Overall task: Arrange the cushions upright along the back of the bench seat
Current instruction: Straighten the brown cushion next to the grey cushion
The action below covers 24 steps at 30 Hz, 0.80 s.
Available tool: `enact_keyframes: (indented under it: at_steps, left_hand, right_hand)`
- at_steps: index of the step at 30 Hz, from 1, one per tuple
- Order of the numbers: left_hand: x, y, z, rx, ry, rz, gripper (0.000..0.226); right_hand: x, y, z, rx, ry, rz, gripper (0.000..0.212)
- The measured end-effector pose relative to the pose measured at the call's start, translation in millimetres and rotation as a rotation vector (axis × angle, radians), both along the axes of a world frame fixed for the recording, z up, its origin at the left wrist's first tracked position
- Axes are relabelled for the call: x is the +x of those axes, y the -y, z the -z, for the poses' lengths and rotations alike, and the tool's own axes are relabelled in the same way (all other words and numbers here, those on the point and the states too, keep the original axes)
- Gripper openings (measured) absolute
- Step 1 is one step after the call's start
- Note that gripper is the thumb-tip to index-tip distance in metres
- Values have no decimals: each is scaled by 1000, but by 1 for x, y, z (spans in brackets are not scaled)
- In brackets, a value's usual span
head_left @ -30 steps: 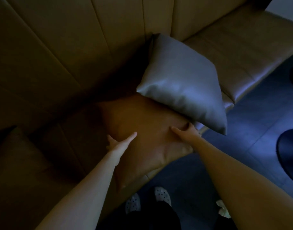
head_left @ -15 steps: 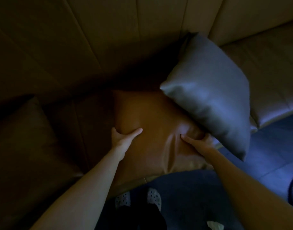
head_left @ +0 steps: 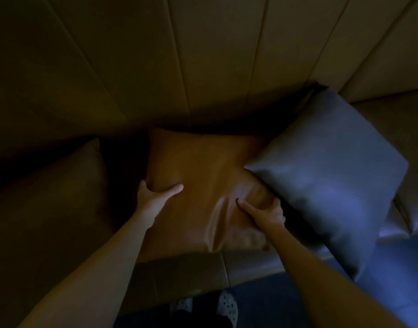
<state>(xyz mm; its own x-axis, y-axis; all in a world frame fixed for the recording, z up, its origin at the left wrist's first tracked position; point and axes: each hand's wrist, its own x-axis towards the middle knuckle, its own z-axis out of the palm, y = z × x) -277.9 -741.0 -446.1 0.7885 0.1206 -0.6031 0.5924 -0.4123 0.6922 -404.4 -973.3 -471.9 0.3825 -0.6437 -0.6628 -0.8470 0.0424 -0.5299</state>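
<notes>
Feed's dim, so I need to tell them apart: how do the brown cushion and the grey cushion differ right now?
The brown cushion is gripped by the left hand and the right hand; the grey cushion is untouched. The grey one overlaps the brown one's right side. Both are square and glossy.

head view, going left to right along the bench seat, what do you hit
dark brown cushion → left hand → tan cushion → right hand → grey cushion

Very dim, bluish light from the right, deep shadows left, wide-angle bending.
</notes>
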Motion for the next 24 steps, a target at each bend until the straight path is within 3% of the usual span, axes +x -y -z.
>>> enact_keyframes:
  at_steps: [11,16,20,24]
  left_hand:
    - [39,-24,35,-67,-126,21,121]
    - [42,-22,26,-39,-178,58,129]
    - [29,-8,6,154,-44,82,113]
    - [9,18,-22,368,174,279,95]
  right_hand:
    - [36,-11,16,-40,-103,-33,125]
    - [38,-13,3,-16,-104,-30,121]
    - [34,-18,-15,-30,-81,4,106]
    - [23,-18,-42,-52,-43,76,84]
